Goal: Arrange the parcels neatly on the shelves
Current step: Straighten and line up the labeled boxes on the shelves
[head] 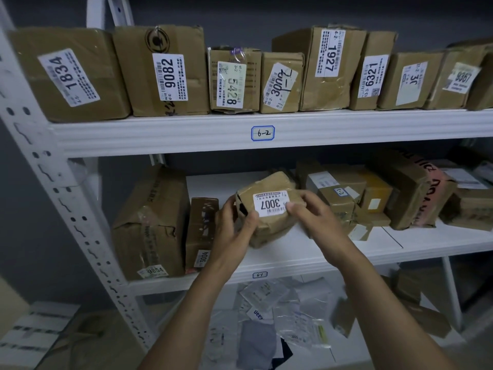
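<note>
A small brown taped parcel labelled 3007 (269, 220) is held tilted just above the middle shelf marked 6-1 (306, 252). My left hand (234, 225) grips its left end and my right hand (309, 212) grips its right side, thumb on the label. To its left stand a narrow box labelled 3004 (200, 233) and a large crumpled box labelled 9854 (152, 225). A loose heap of brown parcels (373, 193) fills the shelf's right part. The upper shelf marked 6-2 (186, 132) carries a tidy row of labelled boxes (170, 73).
The white slotted upright (66, 204) of the rack runs down the left. Below the middle shelf lie plastic mailer bags (280, 311) and more brown parcels (416, 303). A white box (34, 329) sits on the floor at the lower left.
</note>
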Tool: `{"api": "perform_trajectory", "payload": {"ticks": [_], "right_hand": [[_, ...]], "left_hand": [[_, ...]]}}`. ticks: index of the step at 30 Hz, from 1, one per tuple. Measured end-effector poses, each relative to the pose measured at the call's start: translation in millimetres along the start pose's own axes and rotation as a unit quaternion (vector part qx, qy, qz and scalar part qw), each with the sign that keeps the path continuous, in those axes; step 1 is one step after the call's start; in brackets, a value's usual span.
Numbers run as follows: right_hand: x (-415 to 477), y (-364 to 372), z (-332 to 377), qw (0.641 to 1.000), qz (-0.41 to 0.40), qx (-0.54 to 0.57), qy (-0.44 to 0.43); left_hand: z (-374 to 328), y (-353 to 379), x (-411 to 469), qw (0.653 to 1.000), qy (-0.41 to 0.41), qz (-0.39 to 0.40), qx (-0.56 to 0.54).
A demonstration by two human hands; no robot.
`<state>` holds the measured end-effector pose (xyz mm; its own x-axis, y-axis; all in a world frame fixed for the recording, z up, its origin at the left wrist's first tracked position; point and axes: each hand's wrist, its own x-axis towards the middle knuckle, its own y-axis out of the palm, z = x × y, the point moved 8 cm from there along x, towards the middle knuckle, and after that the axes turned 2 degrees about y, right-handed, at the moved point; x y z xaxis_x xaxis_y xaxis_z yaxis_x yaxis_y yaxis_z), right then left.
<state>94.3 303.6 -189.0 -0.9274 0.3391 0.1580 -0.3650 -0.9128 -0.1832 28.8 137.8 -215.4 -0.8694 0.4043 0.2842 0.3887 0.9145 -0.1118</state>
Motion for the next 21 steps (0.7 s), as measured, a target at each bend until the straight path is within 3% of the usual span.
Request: {"api": "perform_trajectory", "payload": {"ticks": [3, 10, 16, 21], "right_hand": [[2, 6, -10, 1.0, 0.021, -0.001, -0.011], [7, 18, -51, 0.997, 0.04, -0.059, 0.009], [6, 25, -87, 0.982, 0.055, -0.183, 0.011], [1, 21, -96, 0.979, 0.019, -0.202, 0.029]], "left_hand": [[21, -1, 1, 1.0, -0.011, -0.015, -0.016], [84, 15, -11, 0.986, -0.079, 0.08, 0.125], [87, 21, -13, 0.968, -0.063, 0.128, 0.205], [78, 21, -15, 0.957, -0.008, 0.124, 0.261]]}}
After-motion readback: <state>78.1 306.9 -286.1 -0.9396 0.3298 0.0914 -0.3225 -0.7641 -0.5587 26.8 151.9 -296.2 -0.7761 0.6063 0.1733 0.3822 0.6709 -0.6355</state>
